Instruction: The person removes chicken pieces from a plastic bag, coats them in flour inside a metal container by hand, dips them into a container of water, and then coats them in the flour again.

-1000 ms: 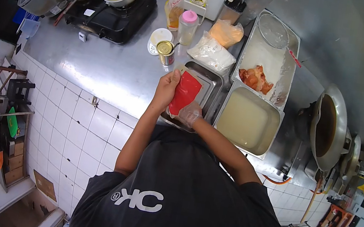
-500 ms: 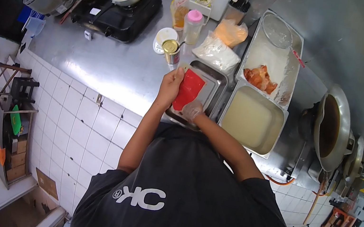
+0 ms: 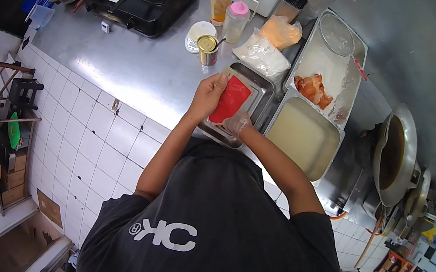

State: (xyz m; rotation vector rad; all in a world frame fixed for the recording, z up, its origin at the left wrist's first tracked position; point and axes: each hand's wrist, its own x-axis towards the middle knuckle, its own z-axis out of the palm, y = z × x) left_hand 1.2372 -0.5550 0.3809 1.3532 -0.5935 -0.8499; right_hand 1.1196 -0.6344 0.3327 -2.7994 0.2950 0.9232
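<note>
Over a shallow steel tray, my two hands hold a flat red pouch with a pale strip at its top. My bare left hand is closed on the pouch's upper left edge, thumb on its face. My right hand, in a clear plastic glove, is at the pouch's lower right end. Its fingers are partly hidden, and I cannot make out whether they grip the pouch or reach into it. An opened can stands just beyond my left hand.
Right of the tray, a steel pan holds pale liquid; behind it, a floury pan holds coated meat and a strainer. A wok of dark oil is far right. Bags, a pink-lidded bottle and a stove line the back.
The view has shifted slightly. Both hands still stay at the red pouch above the tray, and the gloved right hand has moved slightly up and right along its lower end.
</note>
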